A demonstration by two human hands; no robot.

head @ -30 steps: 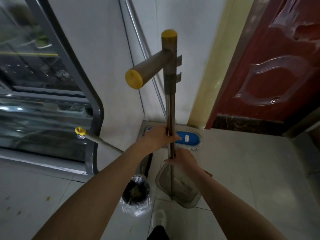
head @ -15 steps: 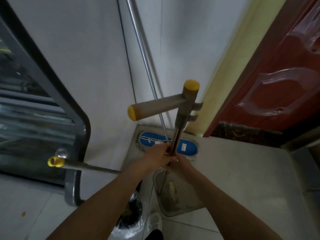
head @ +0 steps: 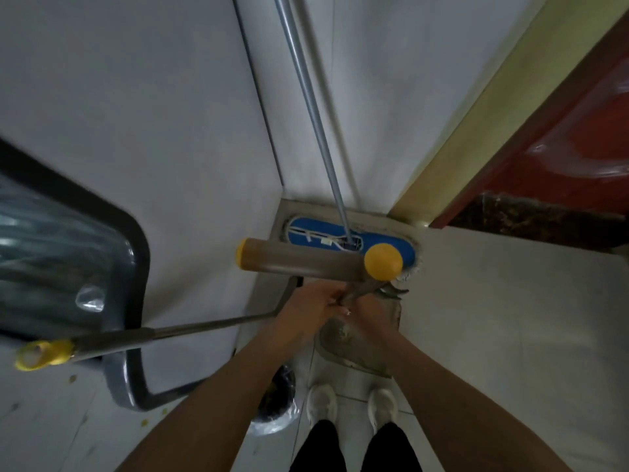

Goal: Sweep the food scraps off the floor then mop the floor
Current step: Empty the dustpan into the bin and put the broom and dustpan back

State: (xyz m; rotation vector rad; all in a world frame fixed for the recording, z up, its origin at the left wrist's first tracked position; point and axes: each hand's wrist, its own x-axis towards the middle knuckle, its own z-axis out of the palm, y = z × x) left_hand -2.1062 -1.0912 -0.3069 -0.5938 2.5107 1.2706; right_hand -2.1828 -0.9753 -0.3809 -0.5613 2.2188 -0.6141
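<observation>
Left hand [head: 303,315] and right hand [head: 372,313] squeeze the thin pole of the grey plastic dustpan [head: 354,349]. A bump could tip the blue flat mop [head: 313,233] behind the dustpan.

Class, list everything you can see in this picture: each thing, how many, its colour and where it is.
dustpan: 1, grey-brown, yellow caps on its handle, pan on the floor below the hands
broom: 1, grey pole with a yellow end, slanting out to the left
mop: 1, blue head, silver pole, in the corner
bin: 1, dark, clear liner, on the floor beside the left forearm
food scraps: a few, yellowish, floor at lower left
cabinet: 1, grey frame, left
door: 1, red, right
shoes: 2, white, bottom centre
left hand: grips the dustpan's pole
right hand: grips the same pole
</observation>
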